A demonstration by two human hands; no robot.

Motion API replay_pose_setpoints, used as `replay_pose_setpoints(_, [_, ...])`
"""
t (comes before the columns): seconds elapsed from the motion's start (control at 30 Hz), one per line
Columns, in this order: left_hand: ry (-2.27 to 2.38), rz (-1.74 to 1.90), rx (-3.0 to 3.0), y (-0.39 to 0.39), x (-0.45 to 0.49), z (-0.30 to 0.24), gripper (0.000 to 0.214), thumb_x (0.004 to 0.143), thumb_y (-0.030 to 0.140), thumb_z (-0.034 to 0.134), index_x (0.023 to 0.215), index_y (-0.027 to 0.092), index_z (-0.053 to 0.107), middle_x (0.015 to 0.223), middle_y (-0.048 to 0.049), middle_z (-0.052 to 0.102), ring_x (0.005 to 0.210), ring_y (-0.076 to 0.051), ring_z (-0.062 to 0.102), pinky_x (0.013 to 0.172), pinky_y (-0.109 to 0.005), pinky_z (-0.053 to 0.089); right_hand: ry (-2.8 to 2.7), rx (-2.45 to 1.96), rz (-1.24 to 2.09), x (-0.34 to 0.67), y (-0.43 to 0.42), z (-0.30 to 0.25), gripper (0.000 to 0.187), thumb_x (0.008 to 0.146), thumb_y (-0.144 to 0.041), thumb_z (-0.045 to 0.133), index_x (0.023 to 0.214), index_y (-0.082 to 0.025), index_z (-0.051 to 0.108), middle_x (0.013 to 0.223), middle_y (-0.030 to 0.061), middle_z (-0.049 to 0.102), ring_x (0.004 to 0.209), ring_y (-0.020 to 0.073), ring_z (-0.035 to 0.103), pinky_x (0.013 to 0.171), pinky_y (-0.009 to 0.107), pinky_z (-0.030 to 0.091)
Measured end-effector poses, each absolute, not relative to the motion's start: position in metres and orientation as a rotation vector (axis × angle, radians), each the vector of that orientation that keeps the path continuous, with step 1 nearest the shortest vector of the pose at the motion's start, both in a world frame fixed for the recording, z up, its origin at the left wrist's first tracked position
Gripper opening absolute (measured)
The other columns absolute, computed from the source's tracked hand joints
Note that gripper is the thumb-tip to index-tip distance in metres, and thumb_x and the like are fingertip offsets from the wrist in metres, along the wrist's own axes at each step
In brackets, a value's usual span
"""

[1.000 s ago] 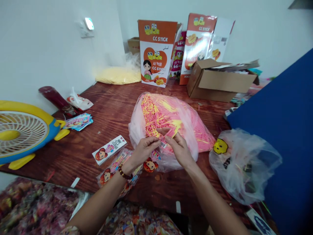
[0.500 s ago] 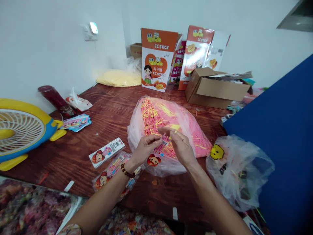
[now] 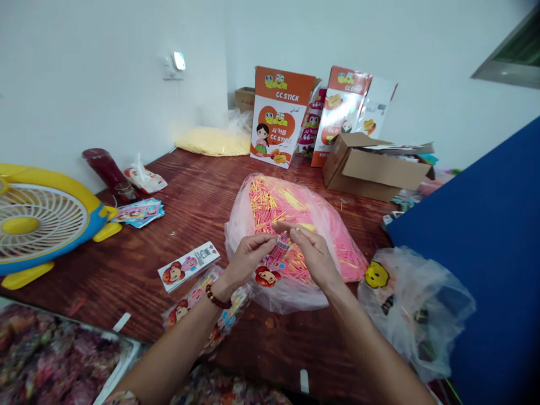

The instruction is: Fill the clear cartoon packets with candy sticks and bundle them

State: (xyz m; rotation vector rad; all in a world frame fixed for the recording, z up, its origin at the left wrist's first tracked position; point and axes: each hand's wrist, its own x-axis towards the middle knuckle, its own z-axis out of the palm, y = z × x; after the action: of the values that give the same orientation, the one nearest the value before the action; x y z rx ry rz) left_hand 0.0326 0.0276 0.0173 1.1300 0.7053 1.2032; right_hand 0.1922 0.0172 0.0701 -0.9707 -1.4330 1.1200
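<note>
My left hand [image 3: 248,257] pinches the edge of a small clear packet [image 3: 267,275] printed with a red-haired cartoon girl and a barcode. Thin pink sticks show inside the packet. At its upper right, my right hand [image 3: 313,253] is closed with bent fingers, and a small yellow stick end shows between thumb and fingers; the rest of that grip is hidden. Both hands are above a large open plastic bag [image 3: 240,225] full of pink and yellow sticks [image 3: 264,207]. Under my left forearm lie filled packets [image 3: 198,292], beside a stack of flat printed packets [image 3: 188,266].
A yellow and blue fan [image 3: 46,219] stands at the left, near a dark red bottle [image 3: 103,169] and tissues [image 3: 145,179]. Printed cartons [image 3: 280,118] and an open cardboard box [image 3: 375,169] are at the back. Right are a clear plastic bag [image 3: 417,309] and a blue panel [image 3: 485,236].
The whole view has shifted slightly, so things sit lower and a little to the right. Both hands stay at the packet; the right fingers have moved slightly, with less of the yellow stick end showing.
</note>
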Motion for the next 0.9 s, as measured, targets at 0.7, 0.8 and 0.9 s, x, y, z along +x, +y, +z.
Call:
replay_pose_setpoints(0.7, [0.619, 1.306, 1.062, 0.033, 0.028, 0.029, 0.024, 0.082, 0.037, 0.069, 0.084, 0.015, 0.075, 0.084, -0.0047, 0.067, 0.078, -0.015, 0.058, 0.075, -0.027, 0.048, -1.565, -1.151, 0.771, 0.198, 0.016, 0.067, 0.020, 0.085, -0.040, 0.065, 0.096, -0.023, 0.067, 0.058, -0.0065, 0.039, 0.053, 0.0113, 0.032, 0.051, 0.026, 0.026])
replay_pose_setpoints(0.8, [0.717, 1.315, 1.200, 0.032, 0.026, 0.026, 0.023, 0.084, 0.036, 0.066, 0.081, 0.015, 0.074, 0.085, -0.0038, 0.065, 0.079, -0.014, 0.056, 0.075, -0.025, 0.047, -1.651, -1.152, 0.810, 0.195, 0.016, 0.069, 0.019, 0.087, -0.040, 0.062, 0.085, -0.022, 0.067, 0.062, -0.0042, 0.047, 0.056, 0.0114, 0.036, 0.052, 0.026, 0.028])
replay_pose_setpoints(0.9, [0.765, 1.358, 1.262, 0.032, 0.025, 0.024, 0.022, 0.086, 0.035, 0.064, 0.087, 0.015, 0.075, 0.096, -0.0054, 0.066, 0.085, -0.015, 0.058, 0.078, -0.025, 0.047, -1.617, -1.164, 0.858, 0.196, 0.019, 0.074, 0.021, 0.086, -0.042, 0.062, 0.089, -0.021, 0.067, 0.062, -0.0045, 0.048, 0.055, 0.0108, 0.036, 0.051, 0.025, 0.029])
